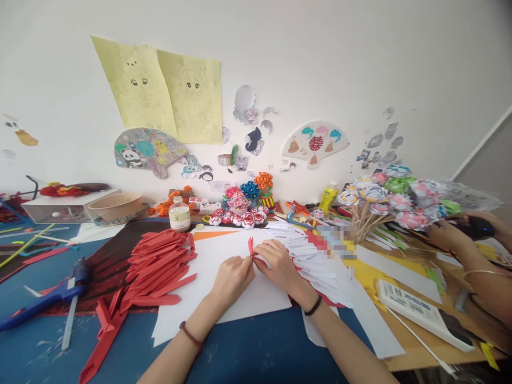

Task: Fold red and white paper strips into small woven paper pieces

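Between my two hands, above white paper sheets [192,298], stands a small folded red paper strip [250,245]. My left hand [234,274] pinches its lower end with closed fingers. My right hand [278,266] meets it there, thumb and fingertips closed on the same strip. To the left lies a heap of folded red paper strips [160,266]. On the right, a pile of white folded paper strips [312,261] fans out, with some red beneath it. A glue bottle [180,214] with a pale label stands behind the sheets.
A blue hot glue gun [68,290] lies at the left. Red and white paper flowers [240,217] line the back near small potted flowers [250,191]. A bunch of paper flowers [376,197] stands right, beside another person's hands [448,237]. A white power strip [420,312] lies right.
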A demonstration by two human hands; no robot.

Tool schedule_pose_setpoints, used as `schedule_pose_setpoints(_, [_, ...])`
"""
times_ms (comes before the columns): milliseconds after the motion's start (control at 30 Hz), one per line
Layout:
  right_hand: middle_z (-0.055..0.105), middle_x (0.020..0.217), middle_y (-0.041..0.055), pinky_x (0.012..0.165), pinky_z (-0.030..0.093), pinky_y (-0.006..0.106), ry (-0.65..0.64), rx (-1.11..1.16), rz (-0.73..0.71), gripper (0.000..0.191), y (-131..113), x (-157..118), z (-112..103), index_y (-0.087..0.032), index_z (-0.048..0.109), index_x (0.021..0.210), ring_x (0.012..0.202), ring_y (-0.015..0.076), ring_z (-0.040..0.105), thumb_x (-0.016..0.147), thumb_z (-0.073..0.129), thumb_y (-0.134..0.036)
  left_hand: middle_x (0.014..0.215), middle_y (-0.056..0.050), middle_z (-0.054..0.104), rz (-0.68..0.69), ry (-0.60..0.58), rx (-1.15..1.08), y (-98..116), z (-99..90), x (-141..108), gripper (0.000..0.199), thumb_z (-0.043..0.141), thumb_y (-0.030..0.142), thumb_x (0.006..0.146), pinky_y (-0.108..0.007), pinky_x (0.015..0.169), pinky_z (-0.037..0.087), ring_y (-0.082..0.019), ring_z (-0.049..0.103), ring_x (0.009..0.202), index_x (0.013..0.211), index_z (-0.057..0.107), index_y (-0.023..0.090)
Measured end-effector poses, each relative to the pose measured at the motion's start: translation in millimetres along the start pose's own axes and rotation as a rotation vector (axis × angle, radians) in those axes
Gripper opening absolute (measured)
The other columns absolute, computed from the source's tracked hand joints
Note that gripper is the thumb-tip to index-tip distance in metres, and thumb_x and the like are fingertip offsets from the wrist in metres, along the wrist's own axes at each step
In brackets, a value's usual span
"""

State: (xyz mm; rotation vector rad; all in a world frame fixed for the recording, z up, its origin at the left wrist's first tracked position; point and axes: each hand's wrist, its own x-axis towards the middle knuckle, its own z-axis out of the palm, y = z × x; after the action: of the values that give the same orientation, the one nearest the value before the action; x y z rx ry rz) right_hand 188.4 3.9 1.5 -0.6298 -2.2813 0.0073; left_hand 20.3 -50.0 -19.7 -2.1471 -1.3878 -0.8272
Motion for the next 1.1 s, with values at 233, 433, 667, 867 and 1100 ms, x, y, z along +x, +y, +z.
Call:
schedule_pose_setpoints(233, [0.066,0.092,0.0075,0.078,0.045,0.034,-0.035,0.071,-0.028,0.016,4,-2,0,-0.018,0.061,0.099,0.089,0.0207,0.057,0.096,0.048,-0.025,0.055,0.002,0.049,0.015,-0.013,0.041,1,-2.8,0,0.021,0.045,0.014,0.088,-0.028,0.052,0.033,-0.013,0.049,0.052,0.069,0.049,0.019])
schedule_pose_setpoints(433, [0.066,0.085,0.0072,0.074,0.046,0.033,0.036,0.088,-0.075,0.015,14,-5,3,-0.017,0.063,0.095,0.081,0.0189,0.058,0.095,0.049,-0.021,0.060,0.001,0.057,-0.086,-0.064,0.038,4,-12.8,7,0.014,0.045,0.020,0.091,-0.027,0.056,0.035,-0.015,0.055,0.057,0.081,0.055,0.018])
schedule_pose_setpoints(667, [0.065,0.076,0.0070,0.069,0.044,0.031,0.055,0.021,-0.117,0.017,20,-11,12,-0.015,0.065,0.088,0.073,0.0179,0.056,0.095,0.051,-0.022,0.068,-0.001,0.063,-0.056,-0.202,0.095,-4,-13.1,10,0.014,0.044,0.025,0.095,-0.029,0.058,0.036,-0.018,0.059,0.065,0.094,0.057,0.019])
schedule_pose_setpoints(867, [0.060,0.069,0.0052,0.064,0.042,0.030,0.029,0.047,-0.122,0.023,17,-13,19,-0.016,0.062,0.077,0.066,0.0168,0.052,0.095,0.048,-0.021,0.070,-0.003,0.061,0.094,-0.256,0.183,-1,-15.9,9,0.008,0.050,0.012,0.088,-0.034,0.061,0.036,-0.022,0.056,0.073,0.089,0.056,0.017])
schedule_pose_setpoints(1100, [0.063,0.073,0.0059,0.066,0.043,0.031,0.061,0.153,-0.078,0.016,15,-11,15,-0.017,0.063,0.081,0.070,0.0176,0.054,0.092,0.051,-0.016,0.075,-0.003,0.057,0.138,-0.244,0.090,-3,-15.3,10,0.014,0.045,0.013,0.092,-0.033,0.063,0.037,-0.020,0.050,0.072,0.081,0.052,0.017])
